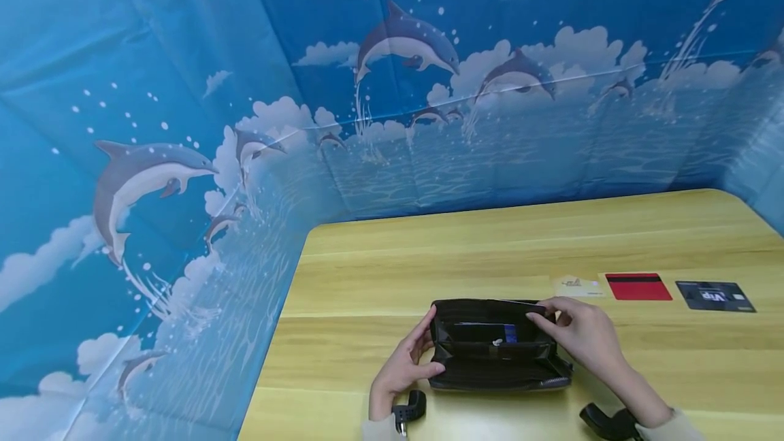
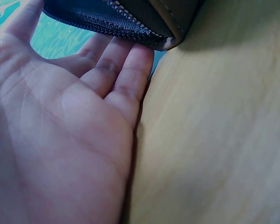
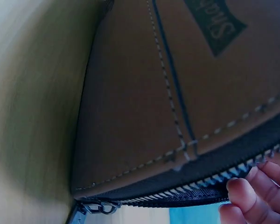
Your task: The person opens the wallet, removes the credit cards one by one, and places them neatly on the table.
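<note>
A dark zip-around wallet (image 1: 499,352) stands unzipped on the table, its opening facing up. Inside show a blue card (image 1: 510,333) and folded dark compartments; a thin pale edge runs along the far rim. My left hand (image 1: 404,363) holds the wallet's left end, thumb at the near corner and fingers at the far one. At the far right corner, my right hand (image 1: 582,332) pinches the rim, thumb on the inner side. Brown stitched leather (image 3: 126,116) and the toothed zip (image 3: 210,177) fill the right wrist view, with curled fingertips (image 3: 242,193) at the zip edge.
Behind the wallet to the right, three cards lie in a row on the wooden table (image 1: 367,264): a pale card (image 1: 578,286), a red card (image 1: 639,288) with a black stripe, and a black VIP card (image 1: 715,297). A blue dolphin-print cloth (image 1: 275,87) surrounds the table.
</note>
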The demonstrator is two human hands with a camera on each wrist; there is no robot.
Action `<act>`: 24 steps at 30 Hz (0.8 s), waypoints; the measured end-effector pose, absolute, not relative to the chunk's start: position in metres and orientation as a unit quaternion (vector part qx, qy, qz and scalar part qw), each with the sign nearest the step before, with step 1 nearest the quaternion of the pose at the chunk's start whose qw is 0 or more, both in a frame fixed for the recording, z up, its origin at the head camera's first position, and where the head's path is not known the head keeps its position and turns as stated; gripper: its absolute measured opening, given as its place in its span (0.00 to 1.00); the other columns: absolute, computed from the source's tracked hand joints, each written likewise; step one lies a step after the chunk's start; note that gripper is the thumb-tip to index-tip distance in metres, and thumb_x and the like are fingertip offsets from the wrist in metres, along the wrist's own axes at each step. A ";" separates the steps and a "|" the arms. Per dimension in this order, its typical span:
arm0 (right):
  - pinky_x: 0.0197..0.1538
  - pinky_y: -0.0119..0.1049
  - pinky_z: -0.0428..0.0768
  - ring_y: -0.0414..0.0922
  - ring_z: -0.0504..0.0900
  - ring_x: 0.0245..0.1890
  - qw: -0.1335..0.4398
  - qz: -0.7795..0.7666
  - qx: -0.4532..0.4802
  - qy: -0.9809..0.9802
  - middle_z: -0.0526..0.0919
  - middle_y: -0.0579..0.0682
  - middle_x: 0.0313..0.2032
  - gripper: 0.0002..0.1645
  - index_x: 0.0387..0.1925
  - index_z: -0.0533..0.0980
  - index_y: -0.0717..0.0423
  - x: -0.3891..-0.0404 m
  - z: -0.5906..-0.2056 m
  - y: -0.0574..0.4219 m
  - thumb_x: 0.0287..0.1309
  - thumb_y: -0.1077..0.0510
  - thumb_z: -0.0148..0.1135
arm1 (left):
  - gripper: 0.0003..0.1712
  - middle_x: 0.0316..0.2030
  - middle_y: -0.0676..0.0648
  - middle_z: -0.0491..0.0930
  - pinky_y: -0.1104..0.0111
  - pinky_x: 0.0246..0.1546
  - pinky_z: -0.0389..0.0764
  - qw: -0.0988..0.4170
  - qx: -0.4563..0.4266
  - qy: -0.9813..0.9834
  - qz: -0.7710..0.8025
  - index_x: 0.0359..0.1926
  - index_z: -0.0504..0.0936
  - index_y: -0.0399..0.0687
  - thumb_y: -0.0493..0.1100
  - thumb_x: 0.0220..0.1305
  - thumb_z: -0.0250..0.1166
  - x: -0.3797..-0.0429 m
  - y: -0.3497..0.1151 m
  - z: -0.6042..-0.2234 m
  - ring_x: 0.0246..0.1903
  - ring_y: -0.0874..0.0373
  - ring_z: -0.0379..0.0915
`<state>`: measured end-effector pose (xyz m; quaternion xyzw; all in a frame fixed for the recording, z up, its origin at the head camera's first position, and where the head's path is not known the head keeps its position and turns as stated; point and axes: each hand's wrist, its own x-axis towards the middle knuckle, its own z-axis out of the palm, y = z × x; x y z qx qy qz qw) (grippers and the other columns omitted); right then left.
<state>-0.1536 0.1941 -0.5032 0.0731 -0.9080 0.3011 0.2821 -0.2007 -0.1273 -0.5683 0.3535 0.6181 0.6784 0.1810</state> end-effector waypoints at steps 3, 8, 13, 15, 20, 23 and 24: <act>0.14 0.28 0.62 0.29 0.64 0.13 0.282 0.316 0.074 -0.903 0.71 0.34 0.14 0.11 0.26 0.83 0.52 -0.154 -0.504 0.193 0.37 0.58 0.78 | 0.51 0.68 0.41 0.57 0.61 0.64 0.60 0.187 0.342 0.626 0.676 0.75 0.46 0.52 0.34 0.59 0.67 -0.201 -0.127 -0.568 0.63 0.50 0.58; 0.15 0.25 0.62 0.30 0.64 0.13 0.288 0.341 0.076 -0.891 0.74 0.36 0.18 0.10 0.29 0.84 0.53 -0.156 -0.505 0.191 0.41 0.59 0.77 | 0.52 0.68 0.37 0.56 0.57 0.64 0.59 0.197 0.334 0.635 0.669 0.75 0.44 0.48 0.26 0.57 0.64 -0.202 -0.127 -0.565 0.63 0.47 0.57; 0.16 0.25 0.62 0.31 0.65 0.13 0.277 0.376 0.073 -0.881 0.75 0.39 0.20 0.09 0.30 0.82 0.53 -0.155 -0.505 0.191 0.45 0.62 0.74 | 0.51 0.67 0.39 0.58 0.57 0.64 0.58 0.196 0.331 0.632 0.672 0.75 0.45 0.50 0.30 0.58 0.66 -0.201 -0.127 -0.561 0.63 0.48 0.57; 0.15 0.26 0.61 0.32 0.65 0.13 0.264 0.391 0.071 -0.879 0.74 0.40 0.20 0.08 0.31 0.81 0.52 -0.156 -0.504 0.191 0.47 0.62 0.73 | 0.51 0.67 0.41 0.59 0.58 0.64 0.59 0.192 0.335 0.630 0.674 0.75 0.46 0.53 0.33 0.58 0.67 -0.203 -0.128 -0.564 0.63 0.49 0.58; 0.15 0.27 0.66 0.36 0.70 0.11 0.223 0.445 0.073 -0.864 0.76 0.44 0.23 0.08 0.36 0.78 0.53 -0.156 -0.501 0.192 0.55 0.64 0.67 | 0.52 0.67 0.38 0.57 0.57 0.64 0.59 0.193 0.341 0.631 0.669 0.75 0.45 0.49 0.28 0.58 0.65 -0.207 -0.129 -0.564 0.63 0.48 0.58; 0.16 0.29 0.71 0.39 0.74 0.12 0.196 0.479 0.072 -0.852 0.77 0.45 0.21 0.07 0.40 0.76 0.55 -0.156 -0.499 0.193 0.59 0.65 0.63 | 0.51 0.67 0.35 0.56 0.56 0.64 0.59 0.195 0.345 0.629 0.668 0.75 0.43 0.45 0.27 0.58 0.64 -0.208 -0.130 -0.557 0.63 0.46 0.57; 0.16 0.30 0.71 0.40 0.75 0.12 0.190 0.486 0.071 -0.850 0.77 0.45 0.20 0.06 0.40 0.75 0.55 -0.157 -0.498 0.194 0.61 0.64 0.61 | 0.51 0.67 0.34 0.56 0.56 0.64 0.59 0.197 0.345 0.629 0.669 0.74 0.43 0.44 0.27 0.58 0.64 -0.208 -0.130 -0.554 0.63 0.46 0.57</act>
